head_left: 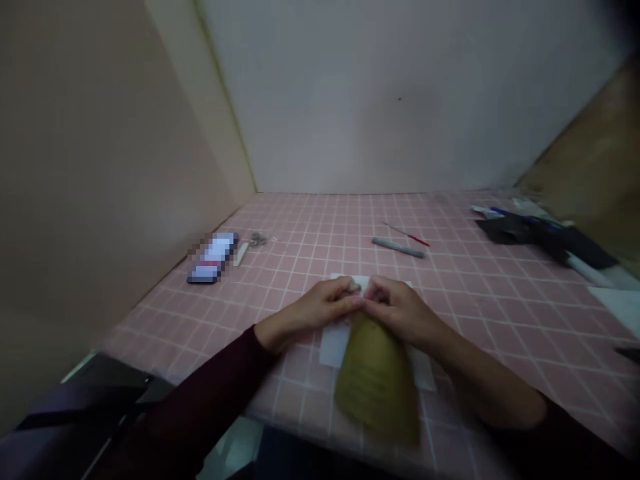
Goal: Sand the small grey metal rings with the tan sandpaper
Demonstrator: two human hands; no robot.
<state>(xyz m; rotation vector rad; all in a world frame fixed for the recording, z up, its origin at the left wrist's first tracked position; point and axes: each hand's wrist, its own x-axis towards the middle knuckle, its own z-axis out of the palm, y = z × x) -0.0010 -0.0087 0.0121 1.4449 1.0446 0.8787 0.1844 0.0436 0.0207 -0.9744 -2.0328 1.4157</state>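
My left hand (334, 299) and my right hand (395, 307) meet over the near middle of the table, fingers curled and thumbs touching. Below them hangs an olive-yellow curved sheet (377, 387), narrow at the top and wide at the bottom, blurred by motion. My right hand grips its narrow upper end. The fingers of my left hand are closed beside that end; a small pale bit (354, 287) shows at their tips, too small to name. White paper (334, 343) lies under the hands and is partly hidden.
A phone (214, 257) lies at the left, with a pale strip (241, 254) and small scissors (258, 239) beside it. A grey stick (399, 247) and a thin red-handled tool (407, 234) lie farther back. Dark cloth (507, 229) and other items crowd the right side.
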